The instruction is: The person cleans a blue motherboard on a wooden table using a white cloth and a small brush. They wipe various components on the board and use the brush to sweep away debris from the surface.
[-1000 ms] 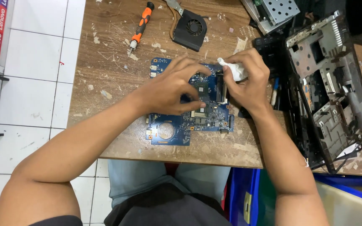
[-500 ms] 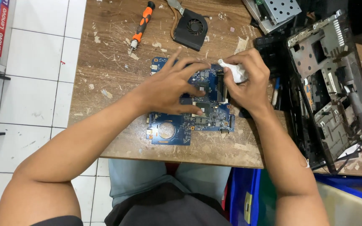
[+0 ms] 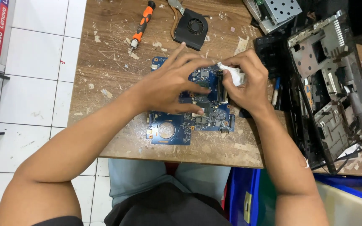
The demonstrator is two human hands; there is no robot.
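Blue motherboard [image 3: 177, 127] lies flat on the worn wooden desk [image 3: 105, 71], near the front edge, roughly centre.

Left hand [image 3: 168, 86] is spread open, fingers fanned, palm down on the board's upper half, pressing it flat; no grip on anything.

Right hand [image 3: 248, 83] is curled closed around a crumpled white tissue [image 3: 233, 75], pinched between thumb and fingertips. The tissue touches the board at its upper right corner, by the long black slot.

Around it: an orange-and-black screwdriver [image 3: 141, 23] at the desk's back, well apart from the hands. A black cooling fan [image 3: 191, 27] with copper pipe sits just behind the left fingertips. An open laptop base chassis [image 3: 332, 83] stands tilted at the right, near the right hand. A perforated metal bracket [image 3: 279, 10] is at top right. A blue bin [image 3: 241, 196] sits below the desk edge.
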